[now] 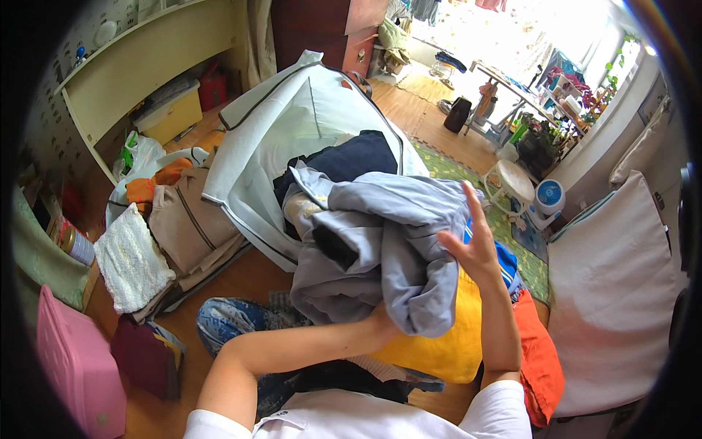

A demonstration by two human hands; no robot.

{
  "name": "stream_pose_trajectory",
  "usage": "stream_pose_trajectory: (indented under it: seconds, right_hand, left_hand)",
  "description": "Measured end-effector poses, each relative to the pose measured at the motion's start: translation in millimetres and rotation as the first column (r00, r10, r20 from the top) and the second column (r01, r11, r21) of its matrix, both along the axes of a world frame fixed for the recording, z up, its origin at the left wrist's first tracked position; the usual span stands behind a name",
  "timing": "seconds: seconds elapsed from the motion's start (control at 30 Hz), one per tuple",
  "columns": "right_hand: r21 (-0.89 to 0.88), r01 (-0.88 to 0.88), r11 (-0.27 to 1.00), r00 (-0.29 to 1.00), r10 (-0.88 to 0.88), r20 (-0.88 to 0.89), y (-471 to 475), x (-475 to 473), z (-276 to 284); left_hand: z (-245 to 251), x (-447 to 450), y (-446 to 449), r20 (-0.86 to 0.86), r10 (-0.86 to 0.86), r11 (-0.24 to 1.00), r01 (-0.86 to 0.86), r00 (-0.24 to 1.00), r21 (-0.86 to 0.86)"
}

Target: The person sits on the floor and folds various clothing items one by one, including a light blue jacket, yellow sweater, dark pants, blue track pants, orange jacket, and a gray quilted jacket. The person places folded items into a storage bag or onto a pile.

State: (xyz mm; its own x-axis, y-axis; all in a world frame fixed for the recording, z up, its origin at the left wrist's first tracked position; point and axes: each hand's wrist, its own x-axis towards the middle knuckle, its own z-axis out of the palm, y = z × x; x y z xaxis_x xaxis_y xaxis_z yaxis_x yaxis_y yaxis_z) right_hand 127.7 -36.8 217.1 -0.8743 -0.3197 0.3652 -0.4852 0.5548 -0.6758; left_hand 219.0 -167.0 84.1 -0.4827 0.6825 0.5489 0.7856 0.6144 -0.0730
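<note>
A bundled grey long-sleeved garment [417,219] with a dark lining is held up over my lap. My left hand [384,324] goes beneath its lower edge, and the fingers are hidden by cloth. At the bundle's right side, my right hand [473,244] rests against the fabric with thumb and fingers spread. Behind the garment a pale fabric storage bag [263,142] gapes, with dark navy clothing [356,156] inside. Yellow cloth [439,351] lies under my right forearm, beside a bright orange-red garment [540,356] and a blue piece of clothing [505,260].
To the left are a beige zippered bag [186,208], a fluffy white cloth [134,258], folded maroon fabric [142,356] and a pink plastic box [79,362]. A white-covered panel [609,307] stands to the right. Farther off are a white stool [510,181] and a small fan [550,195].
</note>
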Motion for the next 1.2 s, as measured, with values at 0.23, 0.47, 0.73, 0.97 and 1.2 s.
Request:
stream_pose_trajectory:
  seconds: [0.23,0.47,0.73,0.97,1.2]
  right_hand:
    - [0.738,-0.053,0.672,0.998,0.003,0.07,-34.9,-24.7,0.3]
    - [0.222,0.292,0.93,0.954,-0.266,-0.142,15.9,-76.0,-17.3]
    - [-0.643,0.108,0.759,0.974,-0.21,-0.084,66.3,-115.7,76.9]
    - [-0.758,-0.019,0.651,0.945,-0.235,-0.225,98.5,-68.6,99.8]
    - [-0.496,0.312,0.811,0.949,-0.287,0.129,145.7,31.0,-64.4]
  left_hand:
    - [12.6,-1.7,-41.3,-0.009,0.186,0.982,-0.186,0.983,-0.027]
    - [40.2,-48.5,-135.9,0.229,0.443,0.852,-0.487,0.867,0.193]
    - [235.1,-158.9,-196.6,-0.544,0.418,0.909,-0.334,0.727,0.251]
    - [255.6,-88.7,-190.0,-0.739,0.303,0.945,-0.288,0.602,0.153]
    - [36.5,23.4,-143.9,0.032,0.204,0.968,-0.196,0.978,-0.158]
